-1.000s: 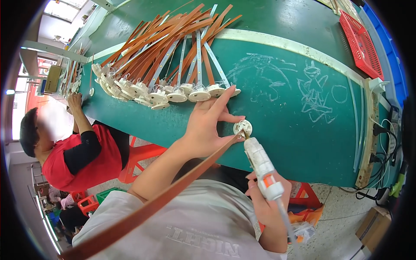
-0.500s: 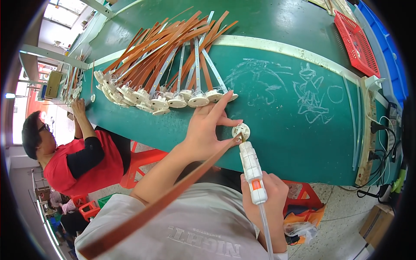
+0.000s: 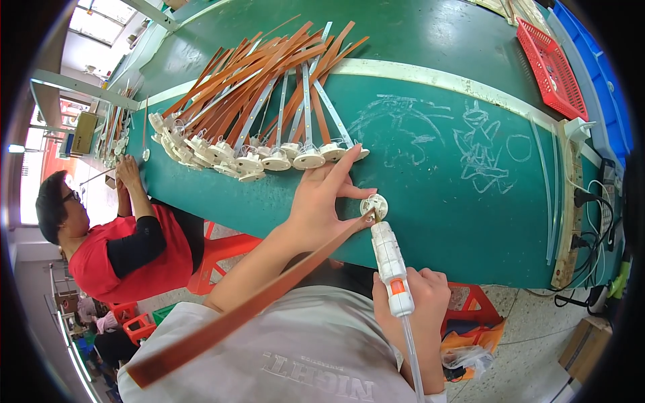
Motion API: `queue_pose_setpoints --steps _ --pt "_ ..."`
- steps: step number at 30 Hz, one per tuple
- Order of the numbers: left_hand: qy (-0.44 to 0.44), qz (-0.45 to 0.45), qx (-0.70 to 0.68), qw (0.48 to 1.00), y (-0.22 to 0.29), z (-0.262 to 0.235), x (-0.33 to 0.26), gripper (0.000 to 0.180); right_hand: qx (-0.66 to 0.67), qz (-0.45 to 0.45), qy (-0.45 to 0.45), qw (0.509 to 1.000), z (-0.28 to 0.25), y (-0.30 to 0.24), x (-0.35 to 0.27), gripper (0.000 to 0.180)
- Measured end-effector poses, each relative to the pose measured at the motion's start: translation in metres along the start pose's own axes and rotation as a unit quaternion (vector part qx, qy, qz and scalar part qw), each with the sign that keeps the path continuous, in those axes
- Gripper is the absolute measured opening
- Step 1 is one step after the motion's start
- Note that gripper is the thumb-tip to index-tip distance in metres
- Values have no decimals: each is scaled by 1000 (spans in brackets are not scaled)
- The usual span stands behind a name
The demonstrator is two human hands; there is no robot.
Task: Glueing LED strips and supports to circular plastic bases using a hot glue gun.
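Currently the left hand point(image 3: 322, 201) pins a small round white socket point(image 3: 374, 204) flat against the green table point(image 3: 437, 201), thumb and fingers spread around its rim so that it cannot turn. A long brown strip point(image 3: 248, 309) runs back from the socket, under that hand, toward the person's chest; it appears joined to the socket. The right hand point(image 3: 420, 309) is closed around the lower body of a white powered screwdriver point(image 3: 390, 265), whose tip meets the socket just beside the left thumb. Holding the tool low on its body appears to keep the tip aligned. Beyond the left fingertips lies a fanned row of like sockets with brown and pale strips point(image 3: 269, 127). Farther left, another person in a red shirt point(image 3: 134, 248) works at the same table.
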State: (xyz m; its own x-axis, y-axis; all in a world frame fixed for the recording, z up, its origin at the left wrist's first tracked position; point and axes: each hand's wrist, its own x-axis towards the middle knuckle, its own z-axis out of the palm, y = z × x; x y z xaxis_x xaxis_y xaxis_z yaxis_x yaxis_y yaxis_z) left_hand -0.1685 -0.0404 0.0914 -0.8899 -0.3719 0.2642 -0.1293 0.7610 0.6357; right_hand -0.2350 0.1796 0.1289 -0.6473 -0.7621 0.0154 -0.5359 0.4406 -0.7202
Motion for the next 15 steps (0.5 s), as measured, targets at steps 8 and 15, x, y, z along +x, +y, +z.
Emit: queue_pose_setpoints --steps 8,15 --pt "-3 -2 1 1000 0 0 0 101 18 13 -1 1000 0 1 -4 31" --pt "-2 3 2 1000 0 0 0 102 11 2 7 1000 -3 0 -3 17"
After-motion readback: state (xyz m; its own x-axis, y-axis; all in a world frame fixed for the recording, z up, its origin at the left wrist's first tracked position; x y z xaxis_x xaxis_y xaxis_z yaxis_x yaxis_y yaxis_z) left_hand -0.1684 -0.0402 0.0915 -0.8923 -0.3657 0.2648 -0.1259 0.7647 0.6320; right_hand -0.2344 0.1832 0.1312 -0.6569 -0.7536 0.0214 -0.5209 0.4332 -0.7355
